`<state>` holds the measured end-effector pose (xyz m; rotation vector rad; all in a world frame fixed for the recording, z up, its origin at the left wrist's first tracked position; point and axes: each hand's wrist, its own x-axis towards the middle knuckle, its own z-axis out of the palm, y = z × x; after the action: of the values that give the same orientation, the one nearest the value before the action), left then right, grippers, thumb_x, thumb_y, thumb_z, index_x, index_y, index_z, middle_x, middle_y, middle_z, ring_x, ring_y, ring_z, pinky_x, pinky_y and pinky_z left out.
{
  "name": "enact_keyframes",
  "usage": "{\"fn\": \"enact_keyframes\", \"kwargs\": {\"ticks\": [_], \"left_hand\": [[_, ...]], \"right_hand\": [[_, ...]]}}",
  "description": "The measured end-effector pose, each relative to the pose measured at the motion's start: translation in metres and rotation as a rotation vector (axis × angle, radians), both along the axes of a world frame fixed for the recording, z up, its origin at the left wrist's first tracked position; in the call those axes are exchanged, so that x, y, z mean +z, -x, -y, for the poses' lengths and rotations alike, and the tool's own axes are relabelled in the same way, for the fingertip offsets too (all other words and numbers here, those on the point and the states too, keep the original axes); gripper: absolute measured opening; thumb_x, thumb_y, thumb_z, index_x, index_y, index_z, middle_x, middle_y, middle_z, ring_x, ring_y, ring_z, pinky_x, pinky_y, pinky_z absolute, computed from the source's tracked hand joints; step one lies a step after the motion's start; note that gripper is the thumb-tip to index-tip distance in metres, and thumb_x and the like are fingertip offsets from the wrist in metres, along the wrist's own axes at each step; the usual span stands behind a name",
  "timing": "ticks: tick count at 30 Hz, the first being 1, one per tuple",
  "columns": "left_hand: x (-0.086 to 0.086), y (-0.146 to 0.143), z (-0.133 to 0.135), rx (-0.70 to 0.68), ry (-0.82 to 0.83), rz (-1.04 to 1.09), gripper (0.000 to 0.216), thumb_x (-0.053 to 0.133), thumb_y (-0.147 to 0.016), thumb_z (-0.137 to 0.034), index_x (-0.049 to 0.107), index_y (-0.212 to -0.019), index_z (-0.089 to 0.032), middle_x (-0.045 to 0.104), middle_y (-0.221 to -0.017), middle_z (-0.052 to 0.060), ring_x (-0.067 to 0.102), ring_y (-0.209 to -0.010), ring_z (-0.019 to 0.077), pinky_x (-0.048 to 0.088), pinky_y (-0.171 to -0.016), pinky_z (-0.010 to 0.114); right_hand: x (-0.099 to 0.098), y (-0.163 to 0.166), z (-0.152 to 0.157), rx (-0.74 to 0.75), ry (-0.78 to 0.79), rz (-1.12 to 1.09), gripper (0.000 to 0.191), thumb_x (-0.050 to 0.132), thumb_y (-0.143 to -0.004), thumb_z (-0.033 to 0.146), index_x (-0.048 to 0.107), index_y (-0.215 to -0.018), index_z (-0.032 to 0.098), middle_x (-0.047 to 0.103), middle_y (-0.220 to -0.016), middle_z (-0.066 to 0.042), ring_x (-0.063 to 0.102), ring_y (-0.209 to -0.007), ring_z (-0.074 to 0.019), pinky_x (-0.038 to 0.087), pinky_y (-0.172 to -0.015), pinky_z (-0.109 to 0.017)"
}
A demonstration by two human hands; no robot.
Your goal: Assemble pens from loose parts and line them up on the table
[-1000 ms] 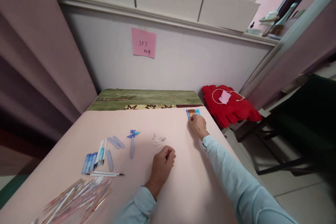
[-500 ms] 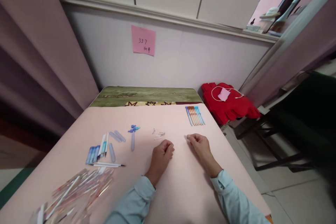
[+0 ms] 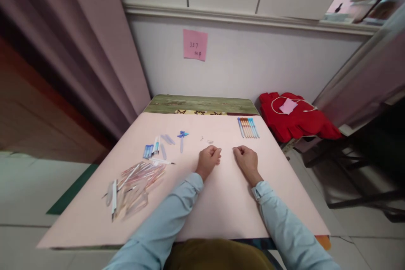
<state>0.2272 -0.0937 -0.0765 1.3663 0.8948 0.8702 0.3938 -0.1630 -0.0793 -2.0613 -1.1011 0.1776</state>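
My left hand (image 3: 209, 162) rests on the pink table cover with its fingers curled closed. Facing it across a small gap, my right hand (image 3: 247, 162) has its thumb and fingertips pinched together. Anything held in either hand is too small or hidden to make out. Just beyond my left hand lie a few tiny pale parts (image 3: 209, 141). Farther left are blue pen caps (image 3: 182, 134) and a translucent pen barrel (image 3: 182, 145). A neat row of finished-looking pens (image 3: 248, 128), blue, brown and light blue, lies beyond my right hand.
On the left, a pile of clear and pinkish barrels (image 3: 139, 181) mixes with white refills (image 3: 114, 202). Blue grips (image 3: 148, 151) stand grouped behind it. A red cloth (image 3: 297, 120) with a white cable sits past the right edge. A pink note (image 3: 195, 45) hangs on the wall.
The camera view has shifted, so the whole table now appears farther off and more to the right. Both hands keep nearly the same pose and place on the table.
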Motion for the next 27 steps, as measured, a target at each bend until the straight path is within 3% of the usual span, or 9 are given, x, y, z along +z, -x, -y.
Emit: {"fn": "enact_keyframes", "kwargs": {"ticks": [16, 27], "left_hand": [[-0.005, 0.005, 0.01, 0.0, -0.021, 0.026, 0.017, 0.058, -0.079, -0.033, 0.059, -0.075, -0.016, 0.062, -0.065, 0.002, 0.057, -0.052, 0.0105, 0.047, -0.05, 0.023], [-0.007, 0.011, 0.008, -0.045, -0.046, -0.033, 0.012, 0.056, -0.081, -0.028, 0.06, -0.076, -0.018, 0.06, -0.065, 0.0, 0.056, -0.056, 0.0112, 0.043, -0.054, 0.023]], "right_hand": [[0.0, 0.002, 0.009, 0.02, 0.032, 0.025, 0.04, 0.051, -0.084, 0.052, 0.074, -0.076, 0.02, 0.071, -0.067, -0.005, 0.06, -0.062, -0.022, 0.037, -0.063, -0.03], [0.009, 0.007, 0.01, 0.04, 0.064, -0.099, 0.04, 0.057, -0.084, 0.057, 0.075, -0.08, 0.021, 0.072, -0.07, -0.004, 0.063, -0.064, -0.0215, 0.043, -0.064, -0.03]]}}
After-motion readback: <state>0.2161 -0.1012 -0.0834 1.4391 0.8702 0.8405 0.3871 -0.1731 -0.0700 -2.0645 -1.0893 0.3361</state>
